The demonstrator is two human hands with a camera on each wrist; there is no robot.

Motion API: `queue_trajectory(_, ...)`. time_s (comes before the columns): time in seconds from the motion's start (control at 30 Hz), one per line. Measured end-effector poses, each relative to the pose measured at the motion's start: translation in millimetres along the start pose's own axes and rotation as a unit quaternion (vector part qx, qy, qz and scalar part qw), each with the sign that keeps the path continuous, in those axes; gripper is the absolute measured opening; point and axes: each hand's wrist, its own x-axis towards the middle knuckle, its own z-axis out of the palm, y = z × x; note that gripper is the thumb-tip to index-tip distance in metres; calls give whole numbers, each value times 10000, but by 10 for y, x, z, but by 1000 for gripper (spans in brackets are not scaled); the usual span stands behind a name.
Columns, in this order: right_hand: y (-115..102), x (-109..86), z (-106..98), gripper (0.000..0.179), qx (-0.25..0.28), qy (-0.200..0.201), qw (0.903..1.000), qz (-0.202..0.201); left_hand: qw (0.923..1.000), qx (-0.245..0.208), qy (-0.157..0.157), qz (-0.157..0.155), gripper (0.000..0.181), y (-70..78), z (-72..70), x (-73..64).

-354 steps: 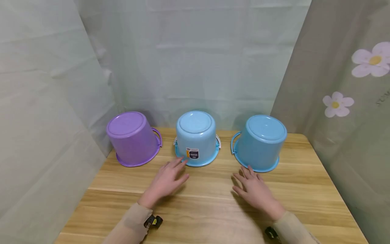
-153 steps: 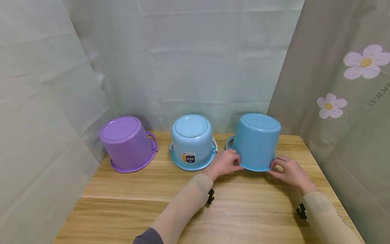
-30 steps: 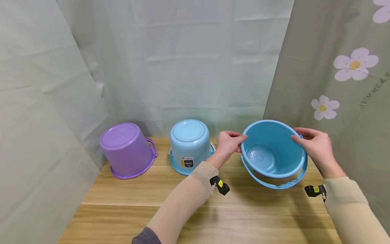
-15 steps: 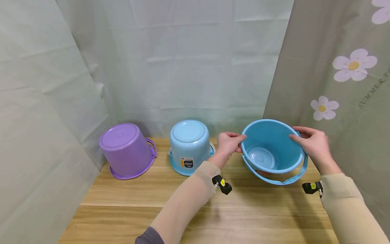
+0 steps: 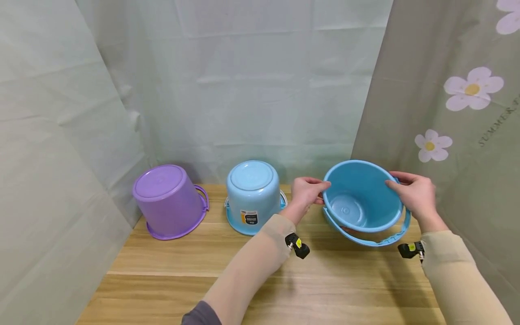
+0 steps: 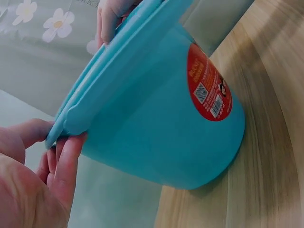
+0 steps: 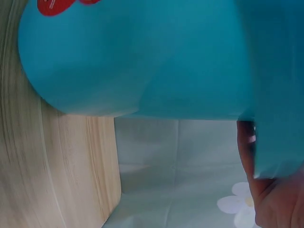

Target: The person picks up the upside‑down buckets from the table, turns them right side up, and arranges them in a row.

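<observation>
A blue bucket [image 5: 365, 198] is at the right of the table, mouth up and tilted toward me in the head view. My left hand [image 5: 304, 194] pinches its rim on the left, thumb over the edge and fingers beneath, as the left wrist view also shows. On the opposite side, my right hand [image 5: 418, 194] grips the rim close to where the handle joins. The blue handle [image 5: 369, 242] hangs down in front. A red sticker [image 6: 209, 85] marks the outer wall, and the base appears to meet the wood in the left wrist view.
A light blue bucket [image 5: 253, 194] with a label stands upside down left of my left hand. Farther left is an upside-down purple bucket [image 5: 170, 203]. All are on a wooden table [image 5: 183, 271], with a pale curtain [image 5: 260, 90] behind and a flowered curtain [image 5: 406, 99] at right.
The right-hand blue bucket stood upside down earlier; both hands took its rim and turned it mouth up. Over the last second the hands and bucket have barely moved.
</observation>
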Motion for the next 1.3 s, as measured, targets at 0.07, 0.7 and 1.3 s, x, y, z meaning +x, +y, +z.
queue_trajectory(0.07, -5, 9, 5, 57, -41, 4, 10000, 36, 10000, -50, -29, 10, 17, 1, -9, 12)
queue_trajectory(0.7, -14, 62, 69, 56, -146, 52, 9996, 231, 9998, -149, -59, 98, 33, -73, 19, 135)
queue_trajectory(1.3, 94, 157, 126, 58, 19, -84, 9984, 565, 9997, -225, -62, 89, 35, -87, 78, 184)
